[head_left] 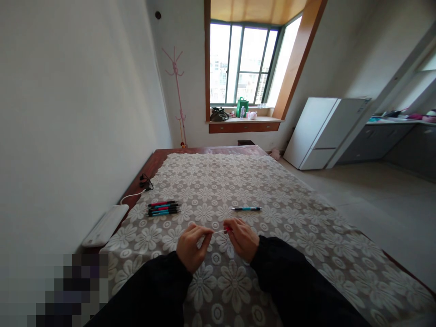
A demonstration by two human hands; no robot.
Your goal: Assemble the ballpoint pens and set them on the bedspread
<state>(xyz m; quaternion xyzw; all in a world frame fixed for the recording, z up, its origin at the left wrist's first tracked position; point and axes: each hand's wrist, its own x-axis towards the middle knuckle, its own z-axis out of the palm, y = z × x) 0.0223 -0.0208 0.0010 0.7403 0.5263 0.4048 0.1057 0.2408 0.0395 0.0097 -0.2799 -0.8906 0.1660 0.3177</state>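
My left hand [195, 245] pinches the end of a thin whitish stick [218, 232], which looks like a pen refill, between thumb and fingertips. The stick reaches across to my right hand [242, 237], whose fingers are closed round a small red pen part [228, 229]; most of that part is hidden by the fingers. Both hands hover just above the flowered tablecloth [235, 281]. Beyond the right hand lies a single blue and black pen [246, 209]. Farther left, a bundle of red, blue and black pens [163, 208] rests on the cloth.
A white power strip or box [105, 226] sits at the table's left edge, with a cable and black plug [146, 182] behind it. The wall runs close along the left. A pink coat stand [177, 91], a window sill with bags, and a white fridge [320, 131] stand farther off.
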